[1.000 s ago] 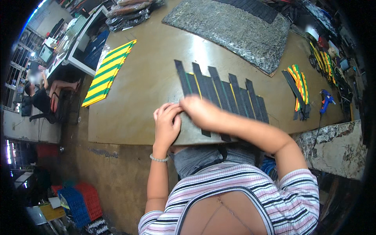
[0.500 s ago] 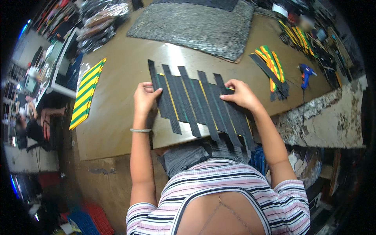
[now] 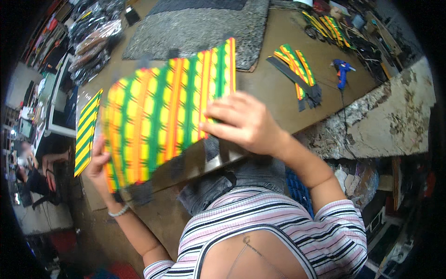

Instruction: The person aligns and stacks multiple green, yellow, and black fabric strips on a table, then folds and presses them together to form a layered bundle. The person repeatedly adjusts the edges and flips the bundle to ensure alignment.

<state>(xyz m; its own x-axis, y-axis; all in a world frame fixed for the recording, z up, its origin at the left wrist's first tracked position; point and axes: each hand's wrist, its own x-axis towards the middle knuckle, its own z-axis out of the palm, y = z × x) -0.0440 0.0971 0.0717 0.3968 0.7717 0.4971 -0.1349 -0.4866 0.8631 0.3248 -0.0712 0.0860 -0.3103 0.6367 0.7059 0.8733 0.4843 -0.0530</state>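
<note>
One woven panel (image 3: 160, 109) held up left of blue glue gun (image 3: 342, 72), left hand (image 3: 98, 162) pinching edge farthest from gun, right hand (image 3: 246, 122) fingers close together on gun side, can't tell if gripping.

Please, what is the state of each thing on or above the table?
Striped panel: raised, colourful face showing
Left hand: closed on the panel's left edge
Right hand: holding the panel's lower right part
Green-yellow piece: lying on the table
Strips: lying bunched, overlapping
Blue glue gun: lying down, cord attached
Grey board: lying flat
</note>
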